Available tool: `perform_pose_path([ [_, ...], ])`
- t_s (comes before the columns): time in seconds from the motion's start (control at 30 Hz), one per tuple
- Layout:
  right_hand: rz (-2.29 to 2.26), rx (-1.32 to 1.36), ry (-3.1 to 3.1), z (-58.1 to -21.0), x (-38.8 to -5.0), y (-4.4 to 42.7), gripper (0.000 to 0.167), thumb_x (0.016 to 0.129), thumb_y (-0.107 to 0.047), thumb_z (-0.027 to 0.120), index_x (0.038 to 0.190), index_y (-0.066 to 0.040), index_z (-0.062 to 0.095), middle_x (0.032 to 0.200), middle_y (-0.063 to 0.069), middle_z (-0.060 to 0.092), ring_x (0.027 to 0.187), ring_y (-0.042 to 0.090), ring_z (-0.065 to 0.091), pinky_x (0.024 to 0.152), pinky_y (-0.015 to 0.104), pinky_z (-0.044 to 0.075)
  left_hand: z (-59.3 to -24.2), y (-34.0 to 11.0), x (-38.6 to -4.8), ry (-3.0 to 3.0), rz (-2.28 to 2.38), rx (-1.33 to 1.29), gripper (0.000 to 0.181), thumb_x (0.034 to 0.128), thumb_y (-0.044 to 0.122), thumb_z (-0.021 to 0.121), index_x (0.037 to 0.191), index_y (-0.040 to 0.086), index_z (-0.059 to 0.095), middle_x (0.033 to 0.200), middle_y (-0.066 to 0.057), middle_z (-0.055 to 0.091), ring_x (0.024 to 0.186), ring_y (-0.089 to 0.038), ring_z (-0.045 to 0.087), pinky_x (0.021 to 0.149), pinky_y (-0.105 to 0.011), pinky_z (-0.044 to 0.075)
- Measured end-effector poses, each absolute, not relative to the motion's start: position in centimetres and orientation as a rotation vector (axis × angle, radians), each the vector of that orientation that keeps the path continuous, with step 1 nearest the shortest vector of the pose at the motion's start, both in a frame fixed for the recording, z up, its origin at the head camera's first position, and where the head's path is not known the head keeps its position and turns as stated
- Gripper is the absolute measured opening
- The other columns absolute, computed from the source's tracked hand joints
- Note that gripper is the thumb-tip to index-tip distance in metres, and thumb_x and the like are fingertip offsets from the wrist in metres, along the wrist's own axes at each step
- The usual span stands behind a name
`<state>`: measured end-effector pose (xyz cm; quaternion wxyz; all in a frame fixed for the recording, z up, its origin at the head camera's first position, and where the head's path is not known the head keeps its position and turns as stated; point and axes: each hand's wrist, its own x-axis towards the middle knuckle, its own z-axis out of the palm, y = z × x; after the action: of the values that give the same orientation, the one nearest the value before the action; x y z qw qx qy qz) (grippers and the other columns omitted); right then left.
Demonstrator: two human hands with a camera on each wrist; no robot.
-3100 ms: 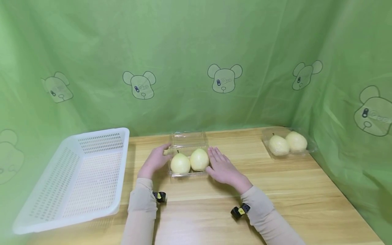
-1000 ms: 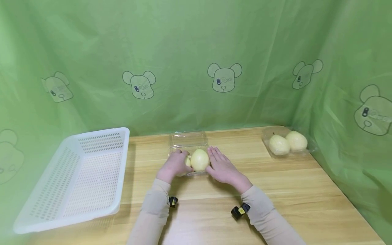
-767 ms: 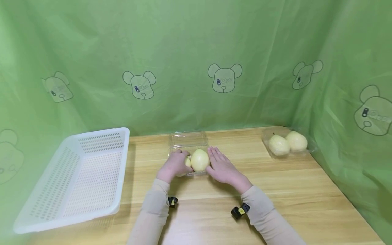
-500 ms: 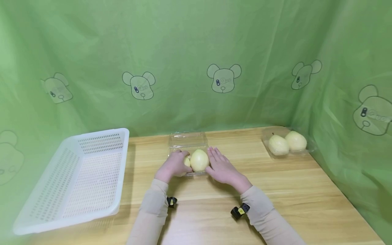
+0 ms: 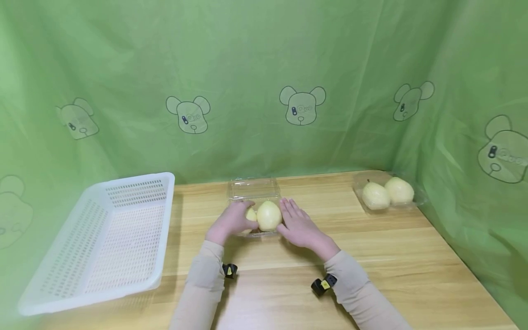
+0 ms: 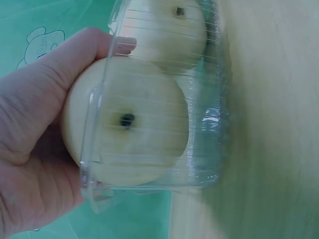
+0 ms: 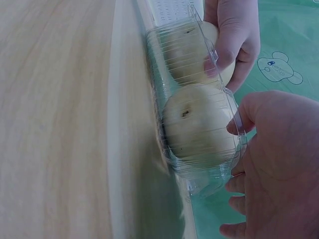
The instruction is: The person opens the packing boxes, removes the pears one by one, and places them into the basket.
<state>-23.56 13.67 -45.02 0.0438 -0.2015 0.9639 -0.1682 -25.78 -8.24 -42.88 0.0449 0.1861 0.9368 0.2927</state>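
Item: left pear (image 6: pixel 132 119), pale yellow, inside the left half of a clear box (image 6: pixel 209 119), partly standing above the rim; whether it rests on the box floor cannot be told.
Item: right pear (image 5: pixel 269 215), in the right half of the same box, beside the left pear.
Box: thin ribbed plastic, on the middle of the bench (image 5: pixel 433 266) towards the far edge; lid (image 5: pixel 253 188) folded back on the far side.
Left hand (image 5: pixel 233 220): grip curved round the left pear, thumb on the near side, fingers on the far side, spread to the fruit's width.
Right hand (image 5: pixel 300 225): grip empty, fingers straight along the box's right end, thumb at the rim.
Step in hand, as judged: the left pear being handled while the right hand steadies the box. The next move would seem to call for a firm but unbruising hold on the fruit, with the light box kept from sliding.
Second box (image 5: pixel 420 199): clear, at far right, well apart, holding two pears (image 5: pixel 376 196).
Basket (image 5: pixel 166 220): white, perforated, at left.
Wrist cameras (image 5: pixel 229 270): black with a yellow mark, one per sleeve.
Backdrop (image 5: pixel 247 46): green cloth, printed with animal heads (image 5: pixel 302 108), each bearing a small dark emblem and pale lettering too faint to read surely.
Labels: none seen on fruit or boxes.
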Motion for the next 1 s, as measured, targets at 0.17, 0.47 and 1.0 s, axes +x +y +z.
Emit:
perform_pose_path([
  [0.17, -0.505, -0.614, 2.948, -45.0, -23.5, 13.7, 0.073, 0.099, -0.038, 0.038, 0.154, 0.003, 0.011, 0.163, 0.019, 0.006, 0.151, 0.039, 0.007, 0.122, 0.058, 0.015, -42.5, -8.3, -25.6, 2.876, 0.901, 0.546, 0.073, 0.0726, 0.023, 0.082, 0.137, 0.002, 0.052, 0.129, -0.018, 0.061, 0.104, -0.029, 0.062, 0.098, -0.046, 0.052],
  [0.47, -0.493, -0.600, 2.950, -45.0, -23.6, 13.7, 0.073, 0.099, -0.038, 0.038, 0.154, 0.002, 0.012, 0.163, 0.018, 0.008, 0.151, 0.038, 0.008, 0.122, 0.059, 0.014, -41.1, -8.8, -25.2, 2.905, 0.972, 0.492, 0.075, 0.0749, 0.024, 0.081, 0.141, 0.007, 0.049, 0.140, -0.020, 0.052, 0.117, -0.036, 0.057, 0.101, -0.054, 0.050],
  [1.0, -0.504, -0.626, 2.973, -45.9, -24.1, 13.8, 0.074, 0.097, -0.040, 0.036, 0.154, 0.001, 0.012, 0.163, 0.019, 0.011, 0.152, 0.036, 0.009, 0.122, 0.058, 0.013, -38.6, -10.3, -24.9, 3.006, 1.037, 0.532, 0.076, 0.0747, 0.024, 0.079, 0.143, 0.009, 0.048, 0.146, -0.020, 0.046, 0.120, -0.039, 0.055, 0.092, -0.052, 0.055],
])
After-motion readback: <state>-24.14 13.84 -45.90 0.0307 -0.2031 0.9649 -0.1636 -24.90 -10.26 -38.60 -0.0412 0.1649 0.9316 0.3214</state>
